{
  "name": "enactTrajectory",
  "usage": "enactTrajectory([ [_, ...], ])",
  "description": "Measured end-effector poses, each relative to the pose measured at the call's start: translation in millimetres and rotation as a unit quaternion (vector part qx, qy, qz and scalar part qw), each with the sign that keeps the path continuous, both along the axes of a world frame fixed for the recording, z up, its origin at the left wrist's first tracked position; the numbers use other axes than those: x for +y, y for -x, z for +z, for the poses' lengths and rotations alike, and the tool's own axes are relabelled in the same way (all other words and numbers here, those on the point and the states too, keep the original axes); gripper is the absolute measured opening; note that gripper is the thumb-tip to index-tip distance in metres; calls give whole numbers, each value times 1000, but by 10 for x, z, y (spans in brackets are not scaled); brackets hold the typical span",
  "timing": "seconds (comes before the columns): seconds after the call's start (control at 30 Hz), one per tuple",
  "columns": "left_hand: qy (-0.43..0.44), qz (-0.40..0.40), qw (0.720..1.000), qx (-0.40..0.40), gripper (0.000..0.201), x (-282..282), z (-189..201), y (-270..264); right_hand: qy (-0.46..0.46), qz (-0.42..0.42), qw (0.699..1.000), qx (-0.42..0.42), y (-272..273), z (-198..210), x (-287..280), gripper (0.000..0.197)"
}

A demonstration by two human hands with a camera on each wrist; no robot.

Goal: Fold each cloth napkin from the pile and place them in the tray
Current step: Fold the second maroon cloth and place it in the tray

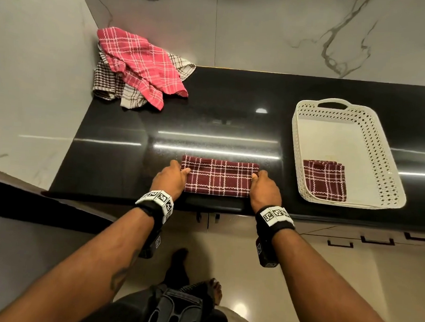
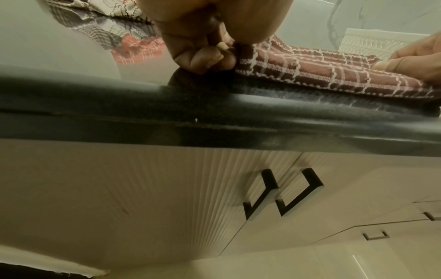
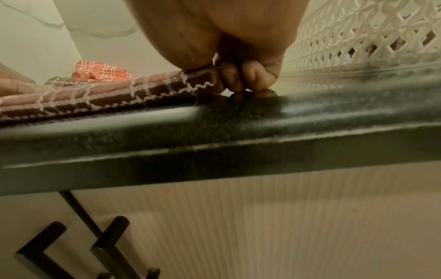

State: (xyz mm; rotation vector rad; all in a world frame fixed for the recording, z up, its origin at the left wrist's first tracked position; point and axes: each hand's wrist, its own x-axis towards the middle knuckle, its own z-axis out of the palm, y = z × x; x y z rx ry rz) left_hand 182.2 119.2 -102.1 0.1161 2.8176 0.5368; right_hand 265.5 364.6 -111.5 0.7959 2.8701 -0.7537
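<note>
Left hand: the left hand (image 1: pixel 171 178) is set at the left end of the maroon napkin (image 1: pixel 219 177); in the left wrist view its fingers (image 2: pixel 205 58) are seen curled, with the cloth's edge pinched between them and the thumb.
Right hand: the right hand (image 1: pixel 265 187) is set at the right end; in the right wrist view the thumb is pressed on top of the cloth and the curled fingers (image 3: pixel 241 77) are clamped on the edge, their knuckles touching the countertop (image 1: pixel 121 159).
Maroon napkin: it is held between the two sets of fingers – folded into a flat band, lying near the front edge of the counter.
Tray: the white perforated tray (image 1: pixel 382 157) is found to the right of the right fingers, apart from them; a folded napkin (image 1: pixel 324 180) of the same maroon check is laid in its near corner.
Pile: beyond the left fingers and well apart – a pink checked napkin (image 1: pixel 140 62) is draped over a brown-and-cream napkin (image 1: pixel 106 83) in the far left corner.
</note>
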Motion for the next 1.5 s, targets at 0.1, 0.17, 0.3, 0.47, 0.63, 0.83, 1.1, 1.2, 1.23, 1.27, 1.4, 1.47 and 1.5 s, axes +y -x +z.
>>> enactTrajectory([
  [0.1, -11, 24, 1000, -9, 37, 28, 45, -20, 3, -24, 1000, -6, 23, 32, -15, 29],
  [0.17, -33, 43, 998, 27, 36, 24, 92, -62, 18, -55, 998, 23, -14, 74, -45, 29],
  [0.3, -7, -169, 957, 234, 38, 132, 95, -230, -101, 86, 985, 108, -126, 171, -305, 46],
  [0.47, 141, -299, 931, 152, 70, 132, -201, -137, -78, 310, 944, -81, -8, -13, -440, 76],
  [0.63, 168, -297, 931, 127, 81, -19, -248, -62, -92, 267, 948, -147, -59, -39, -25, 96],
  [0.83, 164, -275, 941, 110, 75, 142, -48, -181, -107, 212, 960, -149, -5, 122, 82, 100],
  [1.1, 123, -356, 918, 120, 56, 172, -12, -411, -127, 274, 948, -100, -195, 159, -94, 79],
  [1.2, 126, -328, 930, 104, 65, 6, 68, -408, -163, 279, 945, -55, -490, 214, -388, 66],
  [1.23, 133, -334, 928, 97, 71, -31, 85, -423, -159, 285, 945, -41, -559, 227, -469, 61],
  [1.27, 137, -344, 924, 92, 77, -67, 83, -445, -143, 289, 946, -23, -594, 241, -519, 58],
  [1.4, 136, -394, 903, 104, 93, -229, -93, -651, -71, 387, 919, 15, -431, 223, -470, 85],
  [1.47, 143, -392, 901, 122, 89, -268, -222, -719, -83, 453, 886, -47, -304, 117, -363, 105],
  [1.5, 143, -383, 901, 142, 83, -266, -278, -730, -100, 472, 873, -68, -252, 55, -300, 112],
])
